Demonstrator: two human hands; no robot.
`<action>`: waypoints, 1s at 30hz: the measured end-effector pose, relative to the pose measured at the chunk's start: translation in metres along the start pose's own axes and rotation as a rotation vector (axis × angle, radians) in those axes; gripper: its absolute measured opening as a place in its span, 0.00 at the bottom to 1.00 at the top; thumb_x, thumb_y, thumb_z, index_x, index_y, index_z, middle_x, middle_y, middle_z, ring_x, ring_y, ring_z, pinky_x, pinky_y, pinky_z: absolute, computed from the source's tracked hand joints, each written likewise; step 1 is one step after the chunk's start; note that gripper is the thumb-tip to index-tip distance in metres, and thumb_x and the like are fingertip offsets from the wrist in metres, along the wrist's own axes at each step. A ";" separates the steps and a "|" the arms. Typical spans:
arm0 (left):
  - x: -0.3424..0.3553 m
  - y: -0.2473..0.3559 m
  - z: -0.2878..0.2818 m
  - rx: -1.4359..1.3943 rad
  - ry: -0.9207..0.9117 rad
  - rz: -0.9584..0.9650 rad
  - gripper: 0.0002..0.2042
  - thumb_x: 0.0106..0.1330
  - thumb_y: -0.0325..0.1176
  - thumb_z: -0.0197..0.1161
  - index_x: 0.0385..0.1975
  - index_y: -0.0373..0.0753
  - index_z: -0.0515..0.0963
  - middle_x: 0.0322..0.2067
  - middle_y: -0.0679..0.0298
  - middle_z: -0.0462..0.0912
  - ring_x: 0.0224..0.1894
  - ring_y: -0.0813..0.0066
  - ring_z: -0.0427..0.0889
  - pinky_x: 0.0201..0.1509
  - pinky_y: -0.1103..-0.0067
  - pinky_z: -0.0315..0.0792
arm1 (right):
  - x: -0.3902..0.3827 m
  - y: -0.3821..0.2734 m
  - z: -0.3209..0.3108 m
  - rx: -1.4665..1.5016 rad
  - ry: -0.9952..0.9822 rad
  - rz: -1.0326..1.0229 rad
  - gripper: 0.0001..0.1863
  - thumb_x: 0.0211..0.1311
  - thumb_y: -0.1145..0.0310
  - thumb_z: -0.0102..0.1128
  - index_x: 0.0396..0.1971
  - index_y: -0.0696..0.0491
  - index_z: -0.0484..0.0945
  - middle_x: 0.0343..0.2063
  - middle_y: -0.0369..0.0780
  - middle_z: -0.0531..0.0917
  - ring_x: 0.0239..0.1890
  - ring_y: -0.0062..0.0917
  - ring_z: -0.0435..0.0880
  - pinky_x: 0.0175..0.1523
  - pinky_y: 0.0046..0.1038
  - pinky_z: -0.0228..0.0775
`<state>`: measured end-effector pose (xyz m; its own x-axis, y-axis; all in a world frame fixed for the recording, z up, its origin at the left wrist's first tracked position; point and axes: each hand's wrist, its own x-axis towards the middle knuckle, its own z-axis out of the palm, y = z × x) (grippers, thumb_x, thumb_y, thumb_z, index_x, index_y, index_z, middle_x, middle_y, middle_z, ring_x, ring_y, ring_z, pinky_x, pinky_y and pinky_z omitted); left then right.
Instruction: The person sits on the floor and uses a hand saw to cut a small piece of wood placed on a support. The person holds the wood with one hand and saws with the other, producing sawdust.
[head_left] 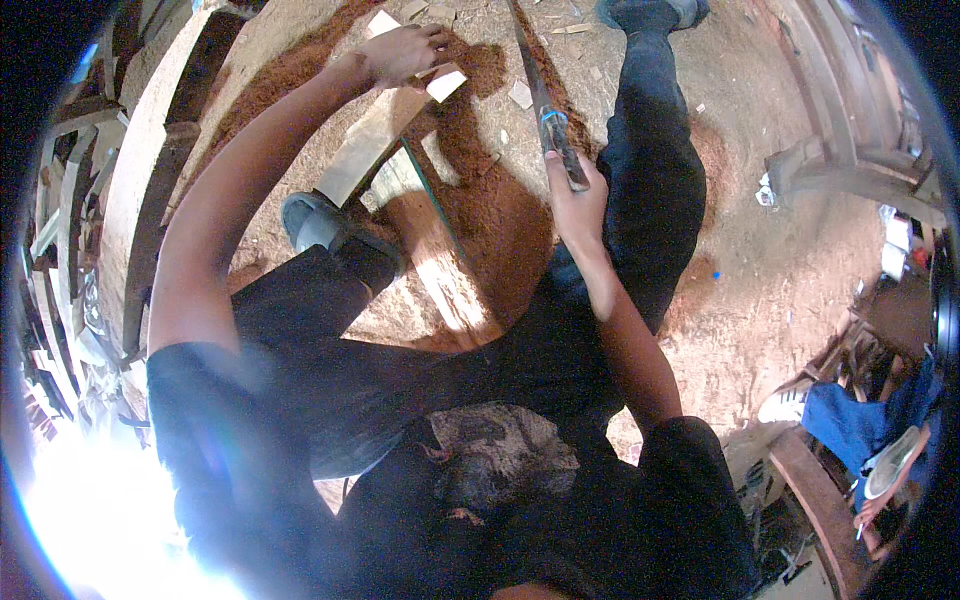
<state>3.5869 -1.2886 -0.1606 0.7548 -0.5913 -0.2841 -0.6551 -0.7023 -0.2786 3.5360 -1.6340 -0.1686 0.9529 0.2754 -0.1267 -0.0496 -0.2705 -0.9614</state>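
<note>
My right hand (577, 200) is closed around the dark handle of a handsaw (532, 70), which has a blue tie near the grip. The long narrow blade points away from me, above the sawdust. At the far left, my left hand (405, 57) lies over a pale wooden board (372, 145), its fingers bent at the edge of the wood. A bright cut end (446, 84) shows just below those fingers. The palm's contact with the wood is hidden.
Another sunlit plank (440, 275) lies between my legs. My sandalled foot (310, 220) is beside the board. Reddish sawdust (490, 180) and chips cover the ground. Long timbers (150, 200) stand at left; a wooden frame (850, 170) and blue cloth (850, 425) are at right.
</note>
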 end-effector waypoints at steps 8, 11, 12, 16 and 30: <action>0.000 0.007 -0.013 -0.192 -0.148 -0.110 0.27 0.61 0.43 0.62 0.61 0.46 0.69 0.56 0.60 0.74 0.61 0.59 0.70 0.63 0.67 0.70 | -0.004 -0.013 -0.019 0.052 -0.003 0.060 0.13 0.67 0.63 0.59 0.24 0.53 0.74 0.15 0.27 0.70 0.16 0.11 0.65 0.21 0.19 0.55; -0.003 0.007 -0.009 -0.132 -0.070 -0.002 0.30 0.58 0.42 0.63 0.62 0.46 0.67 0.58 0.61 0.73 0.62 0.59 0.70 0.65 0.67 0.68 | -0.005 -0.009 -0.021 0.070 0.011 0.102 0.12 0.67 0.64 0.59 0.26 0.53 0.74 0.14 0.28 0.70 0.14 0.11 0.65 0.19 0.19 0.55; -0.002 0.007 -0.008 -0.108 -0.023 0.048 0.30 0.58 0.42 0.62 0.63 0.46 0.67 0.58 0.62 0.73 0.62 0.60 0.70 0.65 0.67 0.68 | -0.005 -0.007 -0.023 0.081 0.025 0.107 0.11 0.67 0.64 0.59 0.26 0.53 0.74 0.14 0.28 0.70 0.13 0.11 0.65 0.18 0.19 0.54; -0.002 0.005 0.000 -0.178 -0.109 -0.008 0.31 0.57 0.38 0.63 0.64 0.46 0.66 0.59 0.60 0.72 0.63 0.59 0.69 0.65 0.67 0.68 | -0.010 -0.018 -0.031 0.083 0.024 0.152 0.09 0.67 0.64 0.58 0.30 0.54 0.76 0.17 0.30 0.73 0.18 0.13 0.69 0.23 0.20 0.59; -0.002 0.003 -0.004 -0.111 -0.038 0.059 0.26 0.61 0.38 0.60 0.61 0.46 0.69 0.54 0.60 0.75 0.60 0.61 0.72 0.62 0.66 0.70 | -0.007 -0.022 -0.032 0.115 0.073 0.120 0.11 0.68 0.64 0.57 0.26 0.53 0.75 0.16 0.27 0.70 0.16 0.10 0.66 0.20 0.19 0.56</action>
<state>3.5838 -1.2912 -0.1576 0.7116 -0.6190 -0.3325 -0.6890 -0.7074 -0.1576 3.5399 -1.6594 -0.1385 0.9572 0.1783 -0.2280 -0.1941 -0.1893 -0.9626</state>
